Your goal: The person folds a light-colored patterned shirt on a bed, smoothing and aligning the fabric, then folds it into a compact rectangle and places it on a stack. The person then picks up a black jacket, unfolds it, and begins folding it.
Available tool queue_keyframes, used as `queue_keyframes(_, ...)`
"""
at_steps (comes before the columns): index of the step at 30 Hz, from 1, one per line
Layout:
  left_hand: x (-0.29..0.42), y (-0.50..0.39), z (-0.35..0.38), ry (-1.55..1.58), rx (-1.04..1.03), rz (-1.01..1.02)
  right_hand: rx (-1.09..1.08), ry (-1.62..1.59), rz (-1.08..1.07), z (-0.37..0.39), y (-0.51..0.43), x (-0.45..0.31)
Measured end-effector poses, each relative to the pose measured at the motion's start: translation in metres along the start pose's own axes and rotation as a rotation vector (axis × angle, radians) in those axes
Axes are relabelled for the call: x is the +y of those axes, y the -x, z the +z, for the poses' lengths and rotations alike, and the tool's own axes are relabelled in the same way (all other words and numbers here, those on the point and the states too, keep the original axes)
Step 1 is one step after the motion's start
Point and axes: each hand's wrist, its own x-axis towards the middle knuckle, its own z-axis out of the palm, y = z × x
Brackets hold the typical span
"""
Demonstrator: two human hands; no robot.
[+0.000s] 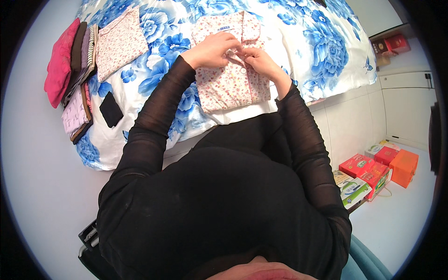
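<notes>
A floral-print pajama shirt (pixel 224 87) with a collar, pink piping and pale buttons lies folded on the bed before me. My left hand (pixel 218 50) rests over its upper front, fingers pinching the front placket edge. From the other side my right hand (pixel 259 61) grips the same edge, thumb and fingertips close to the left ones. A white button (pixel 243 71) shows just below the hands. Whether a button sits between the fingertips is hidden. Up and to the left lies a folded garment (pixel 122 43) in a similar floral print.
Blue-flowered bedding (pixel 327 49) covers the bed. Folded clothes, a pink one (pixel 63 63) outermost, are stacked along its left edge, with a small black folded cloth (pixel 111 109) nearby. Red boxes (pixel 357 165) and an orange box (pixel 404 168) stand on the floor at right, near a white cabinet (pixel 406 108).
</notes>
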Motion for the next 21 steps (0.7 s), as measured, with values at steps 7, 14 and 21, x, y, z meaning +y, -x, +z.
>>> queue_keyframes(7,-0.006,-0.008,0.014,-0.068,0.026,-0.069,0.062,0.022,-0.057,0.003,0.002,0.004)
queue_keyframes(14,-0.024,-0.017,0.024,-0.141,0.155,-0.189,0.083,-0.061,0.04,0.003,0.002,0.008)
queue_keyframes(21,-0.014,-0.02,0.031,-0.279,0.193,-0.332,0.592,0.815,-0.435,0.045,0.026,0.003)
